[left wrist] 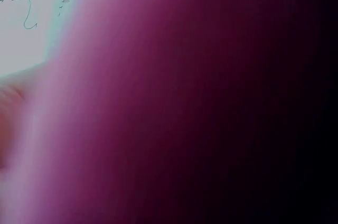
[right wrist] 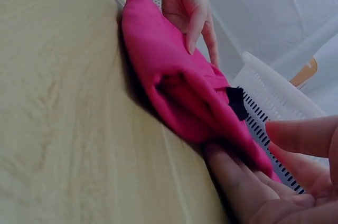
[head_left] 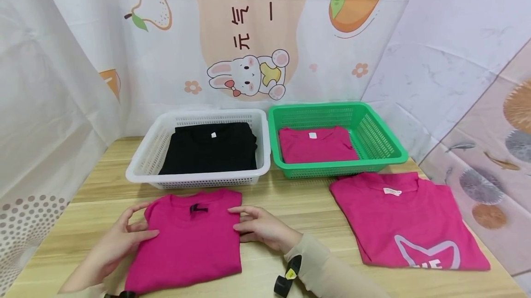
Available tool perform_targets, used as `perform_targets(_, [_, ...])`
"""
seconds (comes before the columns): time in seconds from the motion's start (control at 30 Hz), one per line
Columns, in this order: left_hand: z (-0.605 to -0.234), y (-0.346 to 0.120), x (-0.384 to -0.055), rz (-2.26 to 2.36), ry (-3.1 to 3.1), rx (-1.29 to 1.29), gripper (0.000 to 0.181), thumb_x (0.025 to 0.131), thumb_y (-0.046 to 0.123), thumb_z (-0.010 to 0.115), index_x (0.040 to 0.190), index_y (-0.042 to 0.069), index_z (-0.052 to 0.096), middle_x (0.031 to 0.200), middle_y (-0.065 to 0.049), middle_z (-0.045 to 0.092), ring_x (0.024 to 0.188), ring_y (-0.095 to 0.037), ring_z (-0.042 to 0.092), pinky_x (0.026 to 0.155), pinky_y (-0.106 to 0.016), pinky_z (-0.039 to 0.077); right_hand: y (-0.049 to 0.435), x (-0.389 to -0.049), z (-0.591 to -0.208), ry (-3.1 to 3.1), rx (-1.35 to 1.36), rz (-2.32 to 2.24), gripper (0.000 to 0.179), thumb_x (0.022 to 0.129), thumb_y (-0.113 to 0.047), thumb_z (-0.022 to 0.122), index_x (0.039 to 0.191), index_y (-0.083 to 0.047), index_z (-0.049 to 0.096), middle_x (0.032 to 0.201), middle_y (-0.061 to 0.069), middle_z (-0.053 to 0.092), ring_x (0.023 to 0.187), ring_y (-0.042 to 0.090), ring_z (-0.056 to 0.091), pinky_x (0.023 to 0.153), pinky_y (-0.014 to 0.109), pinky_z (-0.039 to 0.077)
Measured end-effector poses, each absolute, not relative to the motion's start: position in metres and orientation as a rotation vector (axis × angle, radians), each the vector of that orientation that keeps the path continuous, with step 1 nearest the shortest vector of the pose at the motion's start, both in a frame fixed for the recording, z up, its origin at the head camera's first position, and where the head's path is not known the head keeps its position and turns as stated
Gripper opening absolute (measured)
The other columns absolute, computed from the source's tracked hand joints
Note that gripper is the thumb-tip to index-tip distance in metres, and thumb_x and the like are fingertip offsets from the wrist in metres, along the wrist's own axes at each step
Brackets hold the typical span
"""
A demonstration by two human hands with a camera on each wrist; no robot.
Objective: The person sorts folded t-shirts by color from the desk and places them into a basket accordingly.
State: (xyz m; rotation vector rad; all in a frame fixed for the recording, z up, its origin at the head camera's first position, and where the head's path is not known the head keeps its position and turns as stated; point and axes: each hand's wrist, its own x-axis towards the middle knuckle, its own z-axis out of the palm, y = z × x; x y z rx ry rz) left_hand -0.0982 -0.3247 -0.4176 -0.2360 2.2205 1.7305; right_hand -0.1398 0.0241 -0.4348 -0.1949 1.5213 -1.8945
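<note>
Beige sleeves (head_left: 332, 268) with black straps (head_left: 284, 285) came in from the bottom edge, and the two hands beyond them touched opposite sides of a folded pink shirt (head_left: 195, 247) on the table (head_left: 298, 206). The left hand (head_left: 124, 231) was loosely open, its thumb resting on the shirt and its fingers bent near the left shoulder. The right hand (head_left: 265, 226) was relaxed and open too; the right wrist view showed some fingers tucked at the underside of the folded edge. The shirt lay with its collar away from the person, a black label (head_left: 200, 208) at the neck. The left wrist view was mostly a pink and dark blur.

Just beyond stood a white basket (head_left: 207, 177) holding folded black clothing (head_left: 211, 150). Right beside it, a green basket (head_left: 332, 166) held a smaller-looking pink top (head_left: 317, 148) towards its left. Nearer, at the right, lay another pink tee (head_left: 386, 224) with a pale star outline. Behind everything hung a white cloth (head_left: 162, 67) printed with a rabbit and fruit.
</note>
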Motion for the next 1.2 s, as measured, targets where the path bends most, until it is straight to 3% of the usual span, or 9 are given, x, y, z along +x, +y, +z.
perform_targets(0.27, [-0.418, -0.317, -0.101, 1.718, 1.999, -0.029, 0.056, 0.103, 0.016, 0.052, 0.133, 0.054, 0.022, 0.111, 0.002, 0.064, 0.097, -0.016, 0.068, 0.082, -0.037, 0.058, 0.021, -0.137, -0.437, 1.479, -0.225, -1.899, 0.049, 0.092, 0.005, 0.059, 0.14, -0.004, 0.054, 0.122, 0.012, 0.066, 0.098, 0.013, 0.067, 0.089, 0.03, 0.056])
perform_targets(0.4, [-0.417, -0.313, -0.103, 1.701, 1.951, 0.022, 0.048, 0.104, 0.022, 0.05, 0.138, 0.052, 0.032, 0.11, -0.002, 0.059, 0.097, -0.018, 0.067, 0.081, -0.039, 0.058, 0.02, -0.138, -0.439, 1.469, -0.194, -1.901, 0.047, 0.092, 0.006, 0.056, 0.137, -0.005, 0.058, 0.121, 0.009, 0.067, 0.099, 0.014, 0.067, 0.088, 0.031, 0.057])
perform_targets(0.57, [-0.418, -0.312, -0.102, 1.71, 1.907, 0.091, 0.036, 0.105, 0.022, 0.048, 0.138, 0.036, 0.052, 0.113, -0.002, 0.059, 0.101, -0.016, 0.066, 0.085, -0.036, 0.058, 0.023, -0.14, -0.438, 1.409, -0.205, -1.834, 0.048, 0.094, 0.005, 0.052, 0.14, -0.009, 0.056, 0.128, 0.01, 0.064, 0.109, 0.019, 0.066, 0.094, 0.04, 0.056])
perform_targets(0.73, [-0.416, -0.306, -0.103, 1.653, 2.086, 0.058, 0.043, 0.103, 0.023, 0.054, 0.145, 0.015, 0.049, 0.128, 0.001, 0.053, 0.107, -0.008, 0.061, 0.088, -0.03, 0.055, 0.028, -0.142, -0.435, 1.42, -0.212, -1.79, 0.049, 0.095, 0.005, 0.051, 0.142, -0.009, 0.054, 0.131, 0.012, 0.062, 0.113, 0.024, 0.065, 0.094, 0.045, 0.055])
perform_targets(0.87, [-0.411, -0.303, -0.102, 1.603, 2.235, 0.026, 0.049, 0.099, 0.022, 0.06, 0.144, 0.005, 0.048, 0.128, 0.004, 0.053, 0.106, -0.003, 0.059, 0.086, -0.025, 0.054, 0.032, -0.141, -0.431, 1.435, -0.214, -1.795, 0.049, 0.095, 0.005, 0.052, 0.142, -0.008, 0.055, 0.13, 0.014, 0.064, 0.11, 0.023, 0.066, 0.093, 0.045, 0.056])
perform_targets(1.1, [-0.401, -0.302, -0.1, 1.635, 2.235, 0.023, 0.045, 0.098, 0.02, 0.063, 0.14, 0.009, 0.055, 0.116, 0.014, 0.062, 0.1, -0.008, 0.066, 0.083, -0.026, 0.056, 0.04, -0.139, -0.422, 1.469, -0.232, -1.798, 0.048, 0.093, 0.008, 0.053, 0.139, -0.005, 0.056, 0.126, 0.017, 0.066, 0.102, 0.02, 0.069, 0.09, 0.044, 0.057])
perform_targets(1.2, [-0.396, -0.301, -0.098, 1.665, 2.15, 0.071, 0.042, 0.096, 0.015, 0.064, 0.138, 0.021, 0.058, 0.115, 0.009, 0.065, 0.099, -0.013, 0.068, 0.083, -0.03, 0.058, 0.044, -0.136, -0.418, 1.484, -0.238, -1.801, 0.048, 0.092, 0.009, 0.054, 0.138, -0.003, 0.057, 0.126, 0.019, 0.066, 0.1, 0.019, 0.069, 0.09, 0.044, 0.057])
